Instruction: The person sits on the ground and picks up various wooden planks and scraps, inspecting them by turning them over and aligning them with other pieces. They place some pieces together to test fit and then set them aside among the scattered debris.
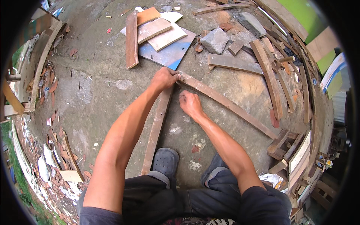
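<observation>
Two long, narrow wooden strips meet at an angle on the ground in front of me. The left strip (157,131) runs back toward my left shoe, and the right strip (228,105) slants away to the lower right. At their meeting ends my left hand (164,78) is closed, its fingers gripping the wood at the corner. Just inside the angle is my right hand (190,103), apart from both strips. Its fingers are curled together, and whatever may be in them is hidden.
Beyond my left hand lies a blue-and-white board (161,56) under several short planks and a brown board (132,39). Grey stones (215,40) and loose timber (267,75) sit at the right. A small wooden frame (279,148) touches the right strip's far end. Scraps and leaves litter the left.
</observation>
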Motion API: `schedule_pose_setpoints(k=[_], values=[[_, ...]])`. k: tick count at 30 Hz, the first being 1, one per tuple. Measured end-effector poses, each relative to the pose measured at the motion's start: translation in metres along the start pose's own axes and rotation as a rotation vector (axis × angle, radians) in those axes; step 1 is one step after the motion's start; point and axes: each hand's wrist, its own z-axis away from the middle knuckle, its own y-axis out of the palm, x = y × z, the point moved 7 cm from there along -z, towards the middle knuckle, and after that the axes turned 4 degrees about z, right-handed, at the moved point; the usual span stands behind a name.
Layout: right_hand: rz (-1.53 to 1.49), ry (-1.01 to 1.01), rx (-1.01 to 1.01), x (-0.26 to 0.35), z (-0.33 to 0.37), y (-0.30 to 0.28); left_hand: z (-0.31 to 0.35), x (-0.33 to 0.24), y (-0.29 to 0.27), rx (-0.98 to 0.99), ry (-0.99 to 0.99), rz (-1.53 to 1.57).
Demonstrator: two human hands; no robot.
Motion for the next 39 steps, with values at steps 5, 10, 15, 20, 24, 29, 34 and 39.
schedule_pose_setpoints(k=[5,10,15,20,24,29,34,39], values=[[-0.052,0.109,-0.174,0.001,-0.018,-0.038,-0.004,0.003,0.0,-0.049,0.033,-0.009],[0.034,0.142,-0.178,0.001,-0.031,-0.043,-0.008,0.003,0.002,-0.005,0.022,-0.004],[0.04,0.14,-0.176,0.005,-0.031,-0.038,-0.012,0.007,0.002,0.02,0.034,0.007],[0.069,0.127,-0.207,0.004,-0.033,-0.035,-0.014,0.002,0.003,0.076,0.056,-0.019],[-0.025,0.15,-0.239,0.002,-0.033,-0.031,-0.01,-0.001,0.0,0.068,0.044,-0.024],[-0.152,0.219,-0.242,0.002,-0.029,-0.026,-0.008,0.002,-0.002,0.051,0.029,-0.048],[-0.03,0.149,-0.254,0.003,-0.033,-0.028,-0.005,-0.003,0.0,0.01,0.052,-0.042],[0.121,0.0,-0.19,0.028,-0.027,-0.016,-0.006,0.007,0.0,-0.019,0.033,-0.032]])
